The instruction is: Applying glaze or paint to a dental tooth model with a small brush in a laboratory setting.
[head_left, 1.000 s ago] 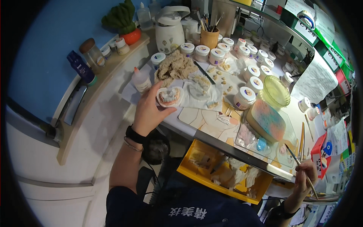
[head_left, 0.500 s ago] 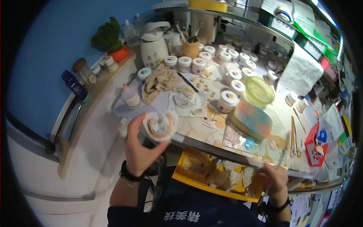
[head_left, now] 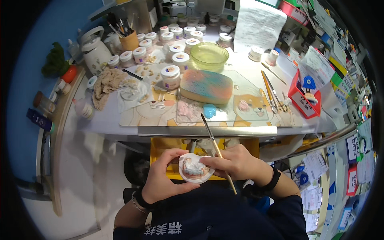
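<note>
A white plaster dental model (head_left: 189, 174) with a bluish-white coating over pinkish teeth is gripped by its rim in my left hand (head_left: 160, 181), in front of my body. My right hand (head_left: 239, 163) holds a slim paintbrush (head_left: 216, 146) with a pale handle, its dark tip slanting up toward the bench. The right fingertips touch the model's upper right part. Beyond the brush tip, a glass slab (head_left: 224, 116) on the bench carries pink and turquoise dabs of material. Behind these rests a multicoloured sponge block (head_left: 206, 88).
Below the bench edge a yellow drawer (head_left: 157, 154) stands out under my hands. White-lidded jars (head_left: 171, 78), a yellow-green glass bowl (head_left: 209, 57) and a crumpled brown cloth (head_left: 107, 86) lie farther back. Tweezers (head_left: 269, 92) and a red bin (head_left: 305, 96) are at right.
My left hand has brought the model from the left to the front of my body. My right hand has come in from the right to meet it. The view has swung right.
</note>
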Motion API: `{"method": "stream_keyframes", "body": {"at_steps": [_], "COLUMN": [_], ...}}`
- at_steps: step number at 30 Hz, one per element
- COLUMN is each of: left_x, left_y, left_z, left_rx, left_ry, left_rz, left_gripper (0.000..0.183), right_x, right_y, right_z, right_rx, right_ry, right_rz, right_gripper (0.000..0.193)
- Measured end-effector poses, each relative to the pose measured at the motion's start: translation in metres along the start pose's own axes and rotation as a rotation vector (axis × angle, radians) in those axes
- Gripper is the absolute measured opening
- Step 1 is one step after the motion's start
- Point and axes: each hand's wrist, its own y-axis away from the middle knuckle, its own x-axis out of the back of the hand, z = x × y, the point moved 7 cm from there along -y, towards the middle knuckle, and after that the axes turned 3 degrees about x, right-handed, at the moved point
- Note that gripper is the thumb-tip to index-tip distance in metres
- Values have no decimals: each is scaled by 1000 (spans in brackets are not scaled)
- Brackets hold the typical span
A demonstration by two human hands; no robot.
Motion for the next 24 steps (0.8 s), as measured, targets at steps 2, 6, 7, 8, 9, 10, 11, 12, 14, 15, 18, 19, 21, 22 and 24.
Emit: {"method": "stream_keyframes", "body": {"at_steps": [2,6,7,8,9,10,11,12,14,15,18,19,21,22,24], "left_x": [-12,-30,-34,-37,-39,-42,-42,-43,-44,-44,-44,-44,-44,-43,-41], "left_y": [-3,-10,-12,-13,-14,-14,-14,-14,-15,-15,-16,-16,-17,-17,-17], "left_z": [-5,-10,-11,-11,-12,-13,-15,-18,-20,-20,-23,-24,-24,-24,-22], "left_rx": [26,25,21,13,21,28,46,64,67,50,47,53,46,41,28], "left_ry": [-8,234,329,388,449,509,517,525,562,590,644,657,651,649,620], "left_rz": [-55,-168,-199,-261,-327,-393,-424,-454,-487,-489,-477,-469,-457,-451,-429], "left_gripper": [77,76,74,71,68,65,63,60,55,54,52,52,50,49,48], "right_x": [0,-4,-4,-4,-5,-5,-6,-7,-9,-10,-12,-12,-13,-13,-13], "right_y": [14,35,39,41,43,44,45,45,44,44,44,44,42,40,38], "right_z": [1,6,7,8,8,8,9,9,9,10,13,13,14,13,13], "right_rx": [-11,-69,-80,-92,-98,-103,-118,-111,-119,-120,-112,-102,-84,-76,-97], "right_ry": [-1,-67,-94,-123,-132,-143,-153,-160,-173,-175,-171,-162,-145,-136,-137], "right_rz": [35,93,125,155,170,184,192,199,199,205,225,235,249,253,234], "right_gripper": [47,47,46,45,44,43,43,43,43,43,44,43,45,46,51]}}
